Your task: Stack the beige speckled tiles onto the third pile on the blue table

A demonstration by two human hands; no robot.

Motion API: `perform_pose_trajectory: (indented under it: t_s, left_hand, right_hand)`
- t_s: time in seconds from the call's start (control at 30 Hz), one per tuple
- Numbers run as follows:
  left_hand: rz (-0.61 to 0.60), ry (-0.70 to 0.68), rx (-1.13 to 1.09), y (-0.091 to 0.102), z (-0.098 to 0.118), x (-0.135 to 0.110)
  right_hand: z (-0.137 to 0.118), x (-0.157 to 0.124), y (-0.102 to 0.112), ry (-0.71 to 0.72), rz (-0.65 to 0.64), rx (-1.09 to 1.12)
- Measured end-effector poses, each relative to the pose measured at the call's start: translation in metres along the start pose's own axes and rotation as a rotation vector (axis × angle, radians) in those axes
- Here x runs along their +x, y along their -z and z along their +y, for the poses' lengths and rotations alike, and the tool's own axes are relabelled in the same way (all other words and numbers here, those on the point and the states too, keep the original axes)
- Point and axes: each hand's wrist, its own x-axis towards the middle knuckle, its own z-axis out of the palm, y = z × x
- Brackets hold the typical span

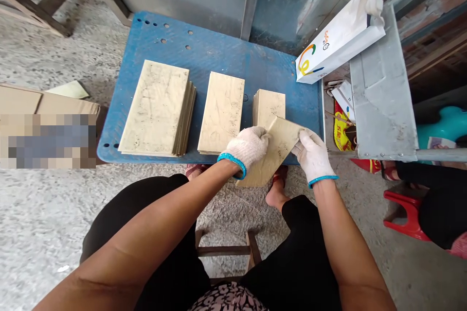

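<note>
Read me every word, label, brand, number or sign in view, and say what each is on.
"CoCo": orange print on the white bag; the smaller print beside it is too small to read.
Red-and-yellow packet: characters, too small to read surely.
Cardboard box: its side is blurred out; nothing readable.
Held panel and stacked panels: dark marks, no readable text.
</note>
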Motion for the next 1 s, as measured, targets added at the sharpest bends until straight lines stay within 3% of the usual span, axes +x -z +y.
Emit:
perform_pose_trajectory:
  t_s: [0.13,0.23,0.33,0.47,0.67,0.83,1.0]
  left_hand:
    - [0.038,0.037,-0.038,0.001,0.000,0.002]
    - [0.094,0.053,-0.108,0.006,0.000,0.005]
    - [0.167,0.094,-0.155,0.010,0.001,0.008]
    - [0.217,0.147,-0.194,0.013,0.001,0.009]
    - [0.193,0.155,-0.197,0.019,-0.002,0.010]
    - [0.085,0.123,-0.312,0.029,-0.002,0.007]
    - [-0.005,0.046,-0.139,0.037,-0.005,0.001]
  right_hand:
    - [0.010,-0.005,-0.005,-0.043,0.062,-0.074]
    - [0.019,-0.015,-0.013,-0.052,0.123,-0.315]
    - [0.025,-0.029,-0.026,-0.041,0.105,-0.611]
    - [0.031,-0.037,-0.045,0.019,0.063,-0.784]
    - [0.033,-0.029,-0.062,0.068,0.055,-0.815]
    - [0.025,-0.016,-0.066,0.024,0.042,-0.791]
    - [0.013,0.013,-0.058,-0.049,0.211,-0.876]
